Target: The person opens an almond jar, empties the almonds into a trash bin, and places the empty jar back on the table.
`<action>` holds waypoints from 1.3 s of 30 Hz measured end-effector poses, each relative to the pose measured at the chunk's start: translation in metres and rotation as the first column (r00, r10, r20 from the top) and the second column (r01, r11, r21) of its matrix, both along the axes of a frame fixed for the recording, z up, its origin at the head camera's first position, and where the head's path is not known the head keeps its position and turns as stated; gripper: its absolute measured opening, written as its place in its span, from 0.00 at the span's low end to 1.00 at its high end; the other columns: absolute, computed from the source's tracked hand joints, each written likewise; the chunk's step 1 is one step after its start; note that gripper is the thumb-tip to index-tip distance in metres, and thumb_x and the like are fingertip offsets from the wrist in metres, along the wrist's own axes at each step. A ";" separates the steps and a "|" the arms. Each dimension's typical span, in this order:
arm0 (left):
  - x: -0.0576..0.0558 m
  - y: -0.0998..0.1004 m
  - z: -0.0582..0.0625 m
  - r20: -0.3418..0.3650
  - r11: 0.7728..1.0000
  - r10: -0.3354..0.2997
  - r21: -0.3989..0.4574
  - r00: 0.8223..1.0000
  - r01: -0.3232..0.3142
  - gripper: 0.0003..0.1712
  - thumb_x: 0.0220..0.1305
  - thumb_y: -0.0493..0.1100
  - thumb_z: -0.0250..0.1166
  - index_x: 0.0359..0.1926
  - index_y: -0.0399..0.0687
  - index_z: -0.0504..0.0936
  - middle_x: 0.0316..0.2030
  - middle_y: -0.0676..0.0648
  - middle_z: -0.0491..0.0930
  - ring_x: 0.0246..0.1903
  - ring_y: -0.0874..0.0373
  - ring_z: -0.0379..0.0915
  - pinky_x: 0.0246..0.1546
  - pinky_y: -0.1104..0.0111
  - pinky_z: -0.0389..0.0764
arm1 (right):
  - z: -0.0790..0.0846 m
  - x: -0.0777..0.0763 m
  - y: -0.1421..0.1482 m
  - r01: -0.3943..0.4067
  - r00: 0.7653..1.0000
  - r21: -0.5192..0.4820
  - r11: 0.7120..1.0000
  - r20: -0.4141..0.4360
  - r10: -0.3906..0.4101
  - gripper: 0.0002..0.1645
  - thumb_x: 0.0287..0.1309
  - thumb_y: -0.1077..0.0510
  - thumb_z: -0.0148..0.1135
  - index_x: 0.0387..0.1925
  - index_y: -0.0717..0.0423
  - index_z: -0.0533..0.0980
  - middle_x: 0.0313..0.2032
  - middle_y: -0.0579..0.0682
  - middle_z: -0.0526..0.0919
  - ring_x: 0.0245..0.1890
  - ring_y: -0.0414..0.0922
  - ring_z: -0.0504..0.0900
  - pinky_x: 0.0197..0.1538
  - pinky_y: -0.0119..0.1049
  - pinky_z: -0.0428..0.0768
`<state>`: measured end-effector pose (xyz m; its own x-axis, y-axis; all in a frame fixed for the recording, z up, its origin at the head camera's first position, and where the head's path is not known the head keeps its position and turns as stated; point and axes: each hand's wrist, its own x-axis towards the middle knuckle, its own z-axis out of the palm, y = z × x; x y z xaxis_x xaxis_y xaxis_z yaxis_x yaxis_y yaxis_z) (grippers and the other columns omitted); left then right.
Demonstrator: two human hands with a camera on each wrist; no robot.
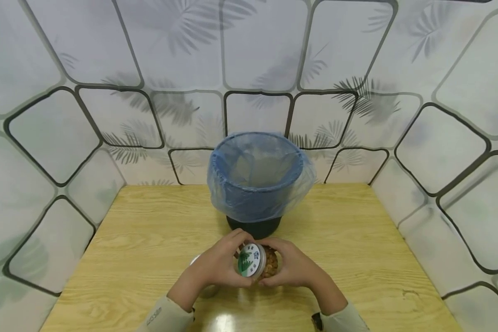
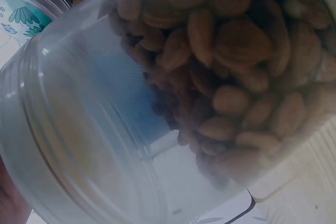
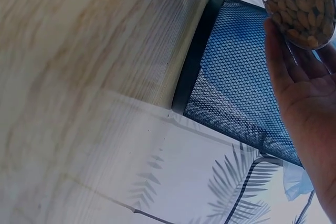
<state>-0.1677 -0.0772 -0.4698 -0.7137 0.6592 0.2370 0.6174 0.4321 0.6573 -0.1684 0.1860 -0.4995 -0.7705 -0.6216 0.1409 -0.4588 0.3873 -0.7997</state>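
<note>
Both hands hold a clear jar of almonds (image 1: 271, 263), tipped on its side above the table, its base towards the right. My left hand (image 1: 220, 263) grips it around the white and green printed lid (image 1: 249, 260). Around the jar's body curl the fingers and thumb of my right hand (image 1: 295, 265); the right wrist view shows almonds (image 3: 299, 6) through the jar's base. A second clear jar (image 2: 226, 87) with almonds looms large in the left wrist view. In the head view, my left forearm mostly hides that second jar (image 1: 209, 291).
Just beyond my hands stands a black mesh waste bin (image 1: 253, 227), lined with a blue plastic bag (image 1: 257, 203) folded over its rim. The wooden table (image 1: 149, 230) meets patterned walls (image 1: 257, 46) at the back and both sides.
</note>
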 end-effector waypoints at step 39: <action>0.012 0.014 0.002 -0.141 1.000 -0.017 0.004 0.990 0.018 0.51 0.49 0.51 0.78 0.76 0.56 0.73 0.67 0.53 0.72 0.65 0.57 0.70 0.63 0.54 0.82 | -0.001 0.003 0.010 0.028 0.999 -0.027 0.999 -0.045 -0.029 0.49 0.46 0.40 0.87 0.70 0.34 0.74 0.60 0.34 0.83 0.56 0.37 0.84 0.60 0.42 0.85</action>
<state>-0.1561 -0.0631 -0.4680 -0.6612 0.6696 0.3383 0.7118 0.4172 0.5651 -0.1658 0.1960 -0.5000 -0.7801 -0.5953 0.1926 -0.4843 0.3797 -0.7882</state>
